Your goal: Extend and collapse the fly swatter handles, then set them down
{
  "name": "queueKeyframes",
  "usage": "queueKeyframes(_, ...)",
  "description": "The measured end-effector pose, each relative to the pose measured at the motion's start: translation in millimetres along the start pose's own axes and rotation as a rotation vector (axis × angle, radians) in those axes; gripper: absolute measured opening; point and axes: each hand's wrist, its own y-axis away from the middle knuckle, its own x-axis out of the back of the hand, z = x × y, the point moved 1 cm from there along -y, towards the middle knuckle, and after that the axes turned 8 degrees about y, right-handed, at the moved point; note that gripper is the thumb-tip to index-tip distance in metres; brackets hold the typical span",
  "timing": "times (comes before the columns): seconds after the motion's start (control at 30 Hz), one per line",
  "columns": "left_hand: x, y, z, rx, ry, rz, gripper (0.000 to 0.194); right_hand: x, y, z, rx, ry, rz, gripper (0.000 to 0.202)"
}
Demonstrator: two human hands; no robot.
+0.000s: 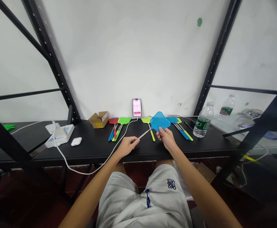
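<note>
Here, a blue mesh fly swatter (161, 119) is held above the black tabletop (93, 144), its shaft slanting down to the left hand (128, 146), whose fingers are curled around the handle end, while the right hand (166, 137) pinches the lower edge of its head between thumb and fingers. Just behind it, a yellow-green fly swatter (152, 135) lies on the tabletop, between a left-side group of red, blue and green swatters (124, 120) and a right-side group of blue and yellow-green ones (173, 119).
</note>
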Motion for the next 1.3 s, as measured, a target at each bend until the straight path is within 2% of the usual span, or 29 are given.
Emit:
queueKeyframes(0.33, 2.4, -1, 2, 0.022, 0.051, -0.015, 0.04, -3, 1, -1, 0.009, 0.03, -0.009, 0.038)
queueKeyframes(0.6, 3.8, -1, 2, 0.043, 0.139, -0.048, 0.038, -2, 0, 0, -0.045, -0.018, -0.057, 0.04)
queueKeyframes(1.0, 13.8, 2, -3, 0.194, 0.386, -0.23, 0.039, -3, 2, -3, -0.066, -0.052, -0.16, 0.039)
queueKeyframes(1.3, 4.7, 1, 0, 0.196, 0.324, -0.162, 0.041, -1, -1, -1, -0.047, 0.012, -0.1, 0.04)
